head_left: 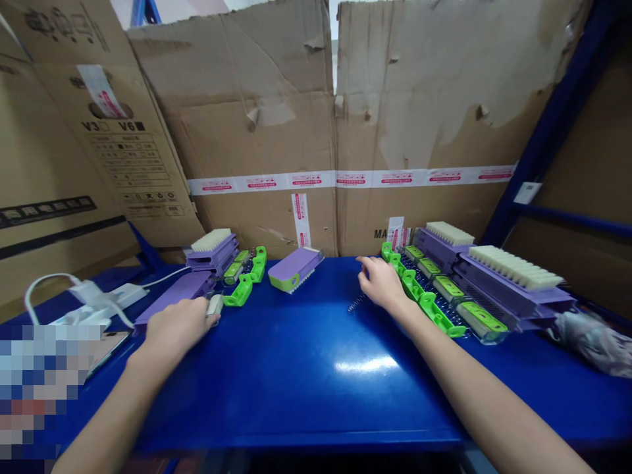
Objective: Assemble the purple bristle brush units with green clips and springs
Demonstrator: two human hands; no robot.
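Note:
At the left, my left hand [180,326] is closed, with a cream bristle piece [214,306] at its fingertips; most of that piece is hidden. Beside this hand lies a purple brush housing [185,293]. My right hand [380,283] is bent down at the right of the middle, its fingers partly hidden. A thin metal spring [356,303] runs out from under those fingers and appears to be in their grip. Between the hands rests a purple-and-green brush [293,268], bristles down. Bright green curved parts [429,306] stand in a row by my right forearm.
Purple housings topped with cream bristles [513,266] are stacked at the right, beside green-topped clear parts [478,316]. Similar stacks [210,243] and green parts [239,289] stand at the left. A white power strip [118,299] lies far left. Cardboard [266,118] walls the back.

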